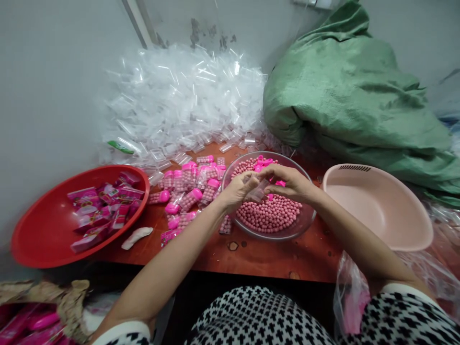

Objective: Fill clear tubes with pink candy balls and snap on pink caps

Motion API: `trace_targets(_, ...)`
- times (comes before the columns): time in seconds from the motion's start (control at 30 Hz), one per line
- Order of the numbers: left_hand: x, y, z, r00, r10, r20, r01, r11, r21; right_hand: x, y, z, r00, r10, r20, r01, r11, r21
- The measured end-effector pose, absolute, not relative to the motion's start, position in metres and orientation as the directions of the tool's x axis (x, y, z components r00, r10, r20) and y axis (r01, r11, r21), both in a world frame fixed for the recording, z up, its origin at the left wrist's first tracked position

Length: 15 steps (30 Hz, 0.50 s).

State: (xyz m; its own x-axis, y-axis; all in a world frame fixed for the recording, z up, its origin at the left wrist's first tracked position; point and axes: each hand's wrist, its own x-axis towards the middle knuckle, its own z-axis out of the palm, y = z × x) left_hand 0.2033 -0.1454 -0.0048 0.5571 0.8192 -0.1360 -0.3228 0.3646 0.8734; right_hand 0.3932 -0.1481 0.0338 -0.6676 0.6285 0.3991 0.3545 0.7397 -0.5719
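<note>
Landmark: glass bowl (305, 221) of pink balls (269, 215), mid-table.

Both hands meet over the bowl's near-centre; left hand (239, 189) and right hand (289, 182) share one small clear tube (259, 191), held just above the balls; left fingers pinched on the tube's one end, right fingers curled round the other end and closed on it (whether a ball or cap sits between the fingertips, cannot tell). A few pink caps (262, 164) lie on the balls at the bowl's far side.

Done so far, judging by what lies about: a cluster of filled tubes (190, 187) with pink caps, just left of the bowl, some touching its rim; further left, well apart, a red basin (46, 239) holding pink packets (104, 211); a white scrap (136, 237) between basin and bowl.

Left to do, by my reading: plenty; the bowl looks well stocked with balls; behind it, against the wall, a large heap of empty tubes (183, 100).

Right of the bowl, near but not touching: a pink tub (395, 235), nothing seen in it; behind that, a green sack (352, 96). A clear bag (350, 292) with something pink hangs off the table's near edge, right of the bowl.
</note>
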Motion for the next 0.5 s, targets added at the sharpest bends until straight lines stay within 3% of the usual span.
trace_targets(0.07,0.195,-0.145,-0.003,0.61,0.775,-0.164,-0.325,0.433,0.841,0.389,-0.147,0.038,-0.64,0.659,0.395,0.377,0.717,-0.587)
trace_targets(0.23,0.169,-0.143,-0.001,0.639,0.755,-0.151,-0.404,0.496,0.768,0.372,-0.121,0.051,-0.641,0.62,0.452,0.436,0.78,-0.449)
trace_targets(0.3,0.164,-0.145,-0.001,0.564,0.815,-0.132,-0.45,0.437,0.779,0.362,-0.088,0.05,-0.665,0.646,0.374,0.417,0.737,-0.532)
trace_targets(0.37,0.163,-0.147,-0.002,0.433,0.898,-0.074,-0.496,0.306,0.812,0.347,-0.043,0.041,-0.674,0.709,0.207,0.47,0.628,-0.62)
trace_targets(0.4,0.162,-0.149,-0.003,0.364,0.931,-0.038,-0.506,0.232,0.831,0.337,-0.018,0.034,-0.641,0.758,0.12,0.568,0.574,-0.59)
trace_targets(0.5,0.16,-0.15,-0.009,0.204,0.979,0.006,-0.513,0.101,0.853,0.299,0.055,0.003,-0.515,0.854,-0.065,0.837,0.486,-0.253)
